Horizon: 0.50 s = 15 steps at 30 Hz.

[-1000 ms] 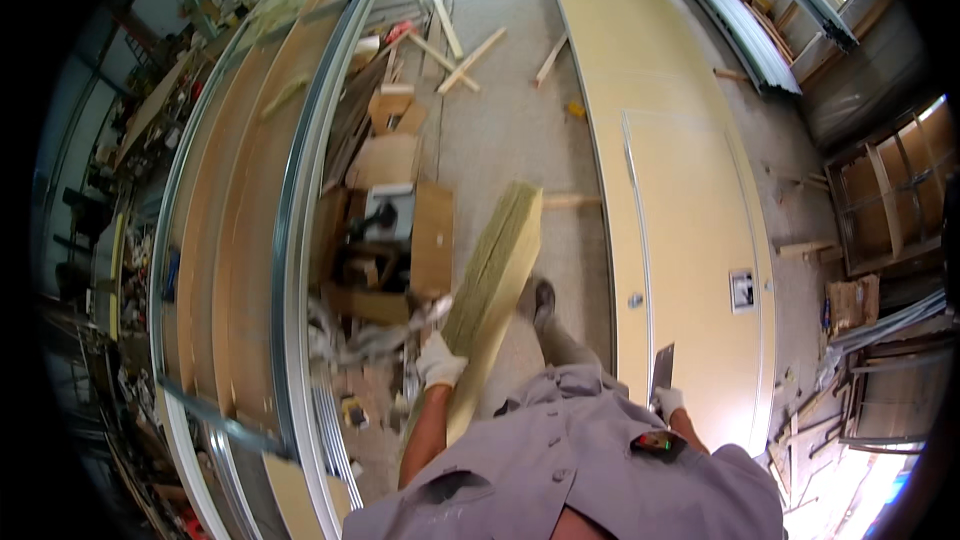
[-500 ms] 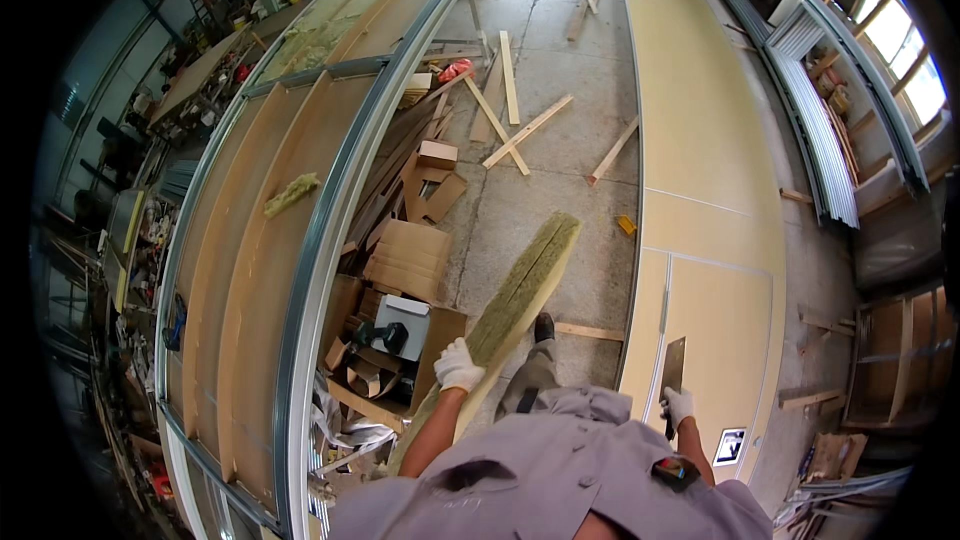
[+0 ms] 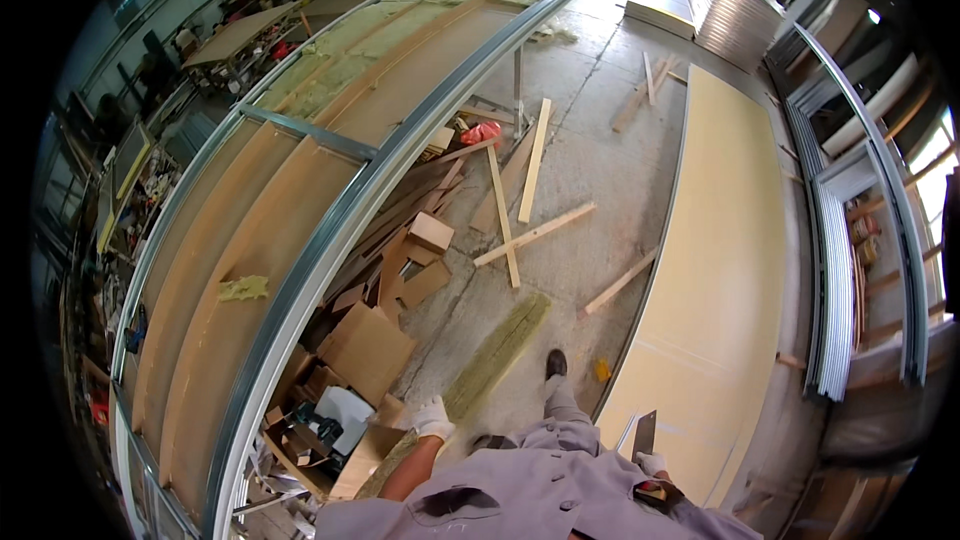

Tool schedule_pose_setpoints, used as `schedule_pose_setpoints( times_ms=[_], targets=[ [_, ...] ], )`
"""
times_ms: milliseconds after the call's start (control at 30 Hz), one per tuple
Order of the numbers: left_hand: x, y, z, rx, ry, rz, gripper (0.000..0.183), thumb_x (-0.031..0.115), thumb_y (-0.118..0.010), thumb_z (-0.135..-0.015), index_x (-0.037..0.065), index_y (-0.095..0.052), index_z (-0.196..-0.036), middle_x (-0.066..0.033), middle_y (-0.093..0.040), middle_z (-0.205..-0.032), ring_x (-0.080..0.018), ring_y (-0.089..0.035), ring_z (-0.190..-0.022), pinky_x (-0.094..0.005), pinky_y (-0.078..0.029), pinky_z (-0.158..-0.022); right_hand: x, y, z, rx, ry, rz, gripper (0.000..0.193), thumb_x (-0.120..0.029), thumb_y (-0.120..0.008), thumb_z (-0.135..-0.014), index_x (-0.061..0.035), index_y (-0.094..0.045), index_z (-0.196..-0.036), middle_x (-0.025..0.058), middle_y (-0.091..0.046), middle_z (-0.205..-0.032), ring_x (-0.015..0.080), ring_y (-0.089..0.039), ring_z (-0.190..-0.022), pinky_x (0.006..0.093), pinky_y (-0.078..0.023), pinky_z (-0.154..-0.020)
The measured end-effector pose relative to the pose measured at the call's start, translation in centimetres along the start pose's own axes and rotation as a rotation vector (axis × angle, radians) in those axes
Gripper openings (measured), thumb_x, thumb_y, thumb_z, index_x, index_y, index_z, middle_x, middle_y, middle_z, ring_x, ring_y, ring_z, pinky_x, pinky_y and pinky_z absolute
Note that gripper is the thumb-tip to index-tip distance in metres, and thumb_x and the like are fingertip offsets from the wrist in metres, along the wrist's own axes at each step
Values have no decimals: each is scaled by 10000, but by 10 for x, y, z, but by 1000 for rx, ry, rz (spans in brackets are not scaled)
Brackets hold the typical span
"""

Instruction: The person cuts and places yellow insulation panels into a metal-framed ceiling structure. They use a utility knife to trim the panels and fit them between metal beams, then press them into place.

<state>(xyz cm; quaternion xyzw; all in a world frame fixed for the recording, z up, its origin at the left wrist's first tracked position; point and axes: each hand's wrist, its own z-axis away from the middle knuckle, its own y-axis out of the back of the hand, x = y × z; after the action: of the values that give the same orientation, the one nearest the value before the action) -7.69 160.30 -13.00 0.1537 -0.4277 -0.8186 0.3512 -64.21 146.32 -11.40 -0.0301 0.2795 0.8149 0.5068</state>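
My left hand [image 3: 433, 420], in a white glove, is closed around a long yellow-green strip of mineral wool insulation [image 3: 500, 355]. The strip slants from my left side toward the floor ahead. At my right side, my gloved right hand [image 3: 651, 463] grips a tool with a broad flat metal blade [image 3: 646, 433], pointing up and forward; its handle is hidden and its exact kind is unclear. To my left stands a raised metal-edged panel frame [image 3: 300, 290] with lengthwise ribs. Insulation fills its far bays, and a small wool scrap [image 3: 243, 288] lies in a near one.
A long cream panel [image 3: 715, 340] lies to my right. Wooden battens [image 3: 535, 234] are scattered on the concrete ahead. Beside the frame are cardboard boxes [image 3: 366, 352] and a power drill [image 3: 316, 424]. Metal profiles [image 3: 832, 290] stand at far right.
My view has turned and tilted upward, bringing more of the far floor and frame into sight. The mineral wool strip now hangs lower in my left hand. Both hands keep their grips.
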Motion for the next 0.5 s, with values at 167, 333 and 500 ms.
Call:
schedule_pose_setpoints(
  times_ms=[167,333,500],
  targets=[
    [71,4,-77,33,63,50,771,290,-862,-714,105,-466,-1349,-162,-604,-1324,-361,-581,-1248,-477,-488,-1035,-162,66,-110,-64,68,-5,94,-130,-653,-836,-39,-635,-818,107,-582,-638,209,-503,-464,407,-496,-454],
    [107,3,-152,123,80,73,668,289,-830,-740,117,-515,-1304,-141,-617,-1293,-342,-595,-1209,-479,-479,-1021,-373,99,-110,-34,226,133,139,-180,-691,-908,-73,-615,-863,44,-568,-640,149,-498,-474,378,-484,-453],
    [149,-7,-231,15,145,80,710,328,-837,-800,124,-479,-1378,-102,-598,-1331,-320,-556,-1281,-498,-476,-986,-459,98,-146,-16,258,235,173,-229,-677,-948,-61,-637,-939,38,-589,-669,133,-515,-487,331,-479,-445]
  ],
)
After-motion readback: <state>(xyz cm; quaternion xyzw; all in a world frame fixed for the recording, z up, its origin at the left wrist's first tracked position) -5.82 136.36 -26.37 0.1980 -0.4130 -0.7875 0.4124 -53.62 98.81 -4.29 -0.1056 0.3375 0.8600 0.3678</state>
